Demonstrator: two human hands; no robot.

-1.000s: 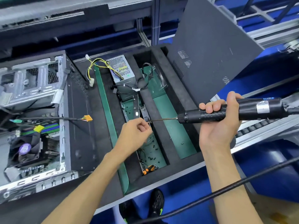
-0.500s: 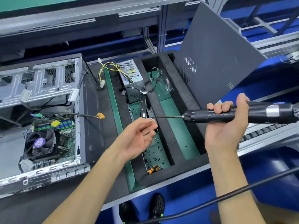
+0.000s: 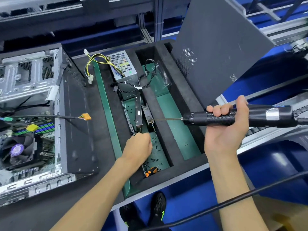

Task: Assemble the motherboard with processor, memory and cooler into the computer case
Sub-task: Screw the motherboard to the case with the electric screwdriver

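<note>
2 hands: R (image 3: 226, 130) w/ screwdriver (image 3: 233, 116)

Black bench (image 3: 41, 217) with open computer case (image 3: 66, 114), foam tray (image 3: 186, 169).

I stood at a black foam-lined work surface (image 3: 181, 169) edged in pale metal. Below it ran a glossy blue floor (image 3: 270, 165) catching bright overhead light. Grey aluminium frame rails (image 3: 273, 30) crossed behind, and a dark shelf structure (image 3: 66, 19) spanned the back.
</note>
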